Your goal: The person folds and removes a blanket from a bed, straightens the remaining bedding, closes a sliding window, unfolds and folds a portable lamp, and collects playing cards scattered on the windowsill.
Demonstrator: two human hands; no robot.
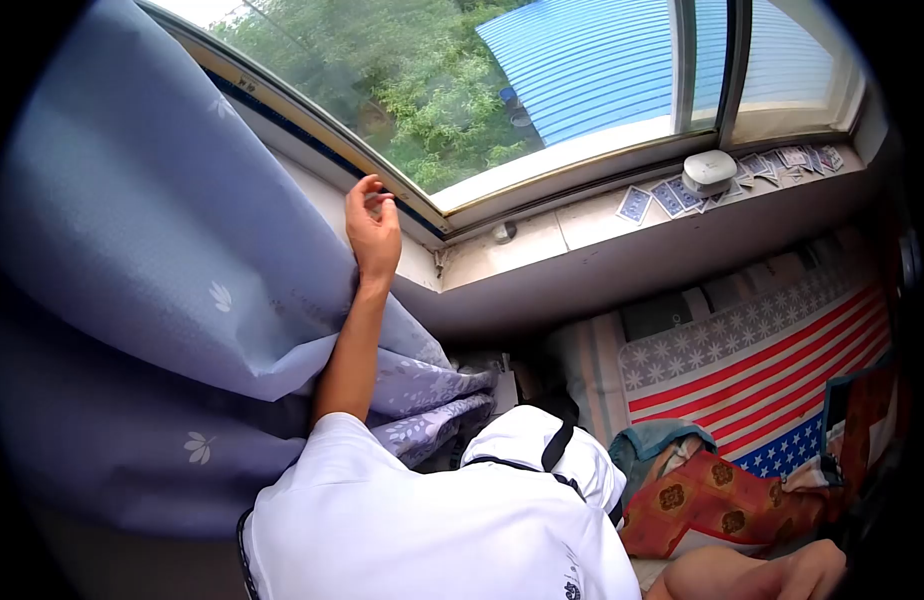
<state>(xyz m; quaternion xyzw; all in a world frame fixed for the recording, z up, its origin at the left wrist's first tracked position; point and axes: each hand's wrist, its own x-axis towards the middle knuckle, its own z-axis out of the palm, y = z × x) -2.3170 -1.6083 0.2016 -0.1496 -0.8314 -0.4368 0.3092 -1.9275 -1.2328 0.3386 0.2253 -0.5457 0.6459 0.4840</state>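
White shirt [432, 530] is being softly creased nearest the view; the right hand [810, 572] is being partly cut off, its grip unclear. Smooth, leaf-printed bluish curtain [162, 240] is being draped in broad folds along the left. Beside the window frame [327, 133], the left hand [375, 235] is being held loosely curled, fingertips apart. Cards [635, 205] and a rounded case [710, 173] are being supported by the sill [587, 224].

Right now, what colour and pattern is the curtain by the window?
The curtain is pale blue-violet with scattered white leaf motifs, clearest in the head view.
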